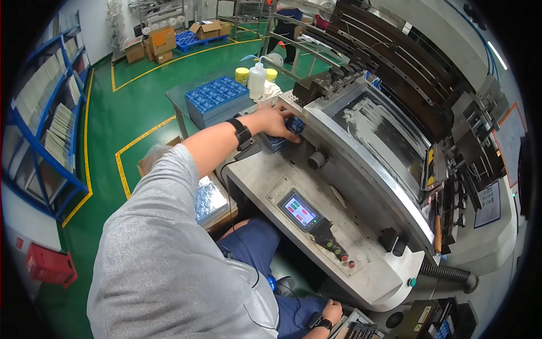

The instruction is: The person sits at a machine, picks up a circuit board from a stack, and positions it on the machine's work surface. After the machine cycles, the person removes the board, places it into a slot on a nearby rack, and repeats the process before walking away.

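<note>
My left hand [276, 121] reaches out to the far side of the machine's bench, a black band round its wrist. Its thumb and fingers close round the edge of a blue patterned panel [293, 124], beside a small stack of panels [274, 143]; the hand covers much of both. My right hand [332, 312] is down by my thigh at the lower edge, its fingers curled in. Whatever might be inside those fingers is hidden. Beyond my left hand, a tall stack of blue patterned panels [217, 96] stands on a side table.
A printing machine with a metal-framed screen [378, 141] fills the right. A lit touch panel [299, 210] and buttons [339, 251] sit on its bench. A white squeeze bottle [257, 82] and yellow-lidded tubs [241, 75] stand beyond. A silvery stack [210, 199] lies left of the bench.
</note>
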The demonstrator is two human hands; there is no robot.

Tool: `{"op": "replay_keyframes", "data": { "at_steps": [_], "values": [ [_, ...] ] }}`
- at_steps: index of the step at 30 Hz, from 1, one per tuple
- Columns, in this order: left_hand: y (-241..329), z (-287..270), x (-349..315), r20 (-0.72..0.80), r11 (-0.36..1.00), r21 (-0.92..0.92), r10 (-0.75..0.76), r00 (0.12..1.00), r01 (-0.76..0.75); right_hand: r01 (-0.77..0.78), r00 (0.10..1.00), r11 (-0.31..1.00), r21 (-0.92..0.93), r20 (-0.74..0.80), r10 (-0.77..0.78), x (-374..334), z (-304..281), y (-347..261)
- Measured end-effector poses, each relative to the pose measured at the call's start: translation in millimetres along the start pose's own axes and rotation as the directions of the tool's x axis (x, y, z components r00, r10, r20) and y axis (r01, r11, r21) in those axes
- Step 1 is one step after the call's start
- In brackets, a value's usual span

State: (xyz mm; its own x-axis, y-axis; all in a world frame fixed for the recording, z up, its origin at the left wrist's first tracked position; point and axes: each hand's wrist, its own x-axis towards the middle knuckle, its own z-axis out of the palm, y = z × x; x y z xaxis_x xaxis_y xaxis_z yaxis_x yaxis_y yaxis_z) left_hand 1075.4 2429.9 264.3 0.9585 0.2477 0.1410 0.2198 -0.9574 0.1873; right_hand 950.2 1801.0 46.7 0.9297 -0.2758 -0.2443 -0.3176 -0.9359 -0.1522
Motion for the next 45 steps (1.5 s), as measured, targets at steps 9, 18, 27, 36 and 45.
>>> {"op": "replay_keyframes", "data": {
  "at_steps": [9,18,27,36,45],
  "values": [
    [1,-3,-4,0.085,0.996,-0.01,-0.087,0.993,0.088,-0.046,0.997,0.999,0.023,0.064,0.045,10,-1,-3],
    [-22,-3,-4,0.141,0.996,-0.089,0.007,0.99,0.006,-0.072,0.996,0.995,0.064,0.066,0.067,8,1,3],
    [-38,-11,-21,0.093,0.95,-0.064,0.312,0.946,-0.307,-0.059,0.997,0.995,0.079,0.05,0.056,12,1,2],
    [-40,0,-25,-0.064,0.953,-0.055,0.296,0.953,-0.299,-0.057,0.998,0.992,0.11,0.032,0.054,6,1,3],
    [-17,-5,3,0.166,0.989,-0.147,0.019,0.986,0.006,-0.067,0.998,0.991,0.12,0.025,0.064,7,3,7]
  ]
}}
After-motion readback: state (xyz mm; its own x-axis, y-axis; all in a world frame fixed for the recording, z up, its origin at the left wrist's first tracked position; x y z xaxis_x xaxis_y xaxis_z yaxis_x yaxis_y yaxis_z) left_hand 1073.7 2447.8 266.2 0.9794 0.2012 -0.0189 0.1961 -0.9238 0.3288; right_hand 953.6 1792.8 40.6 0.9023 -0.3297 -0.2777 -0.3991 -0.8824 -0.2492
